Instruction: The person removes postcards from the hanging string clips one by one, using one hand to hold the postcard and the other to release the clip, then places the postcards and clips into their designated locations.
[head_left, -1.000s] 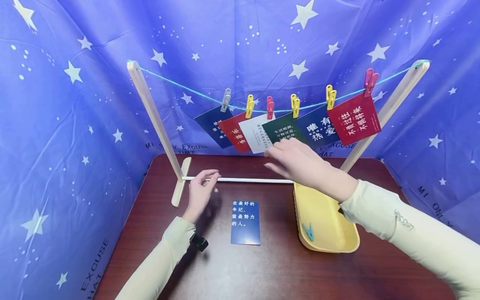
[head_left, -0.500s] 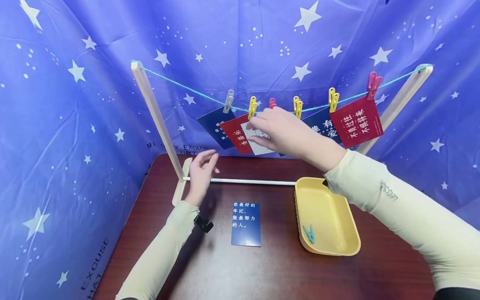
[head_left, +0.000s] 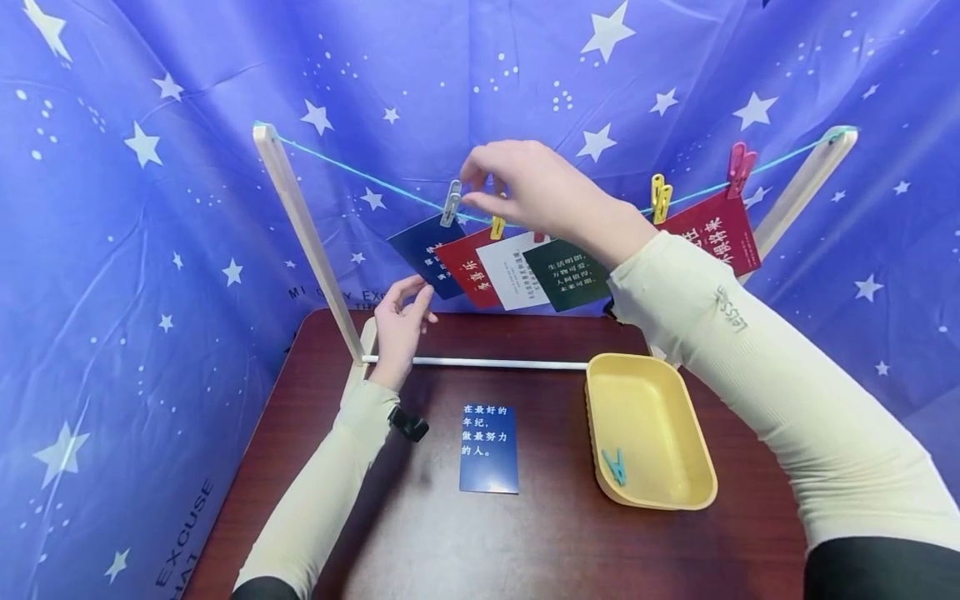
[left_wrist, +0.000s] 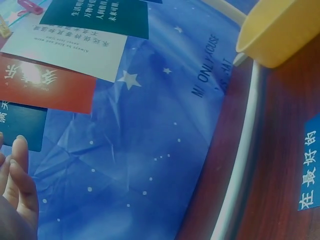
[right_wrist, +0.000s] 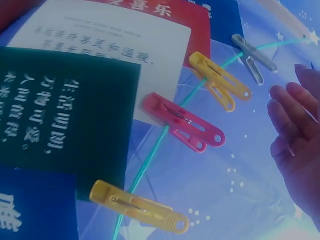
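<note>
A: Right hand (head_left: 536, 187)?
B: Raised at the line (head_left: 352, 173), fingers loosely bent, nothing gripped. Grey clip (head_left: 451, 204) just beside its fingertips; right wrist view shows a gap between.
A: Left hand (head_left: 401, 321)?
B: Lower, fingers half-curled, no grip visible. Fingertips right by the bottom edge of the hanging navy card (head_left: 420, 246). Touching? Can't tell.
A: Where's that card?
B: Just above the left hand, below and left of the right one, under the grey clip.
A: Near the right hand otherwise?
B: Beneath it, red card (head_left: 463, 275), white card (head_left: 504, 279), green card (head_left: 567, 279), overlapping.
A: On the table?
B: Blue card (head_left: 489, 471) flat, below and right of the left hand. Farther right of that hand, yellow tray (head_left: 660, 433), teal clip (head_left: 615, 467) inside. White rod (head_left: 502, 363) runs just behind the left wrist.
</note>
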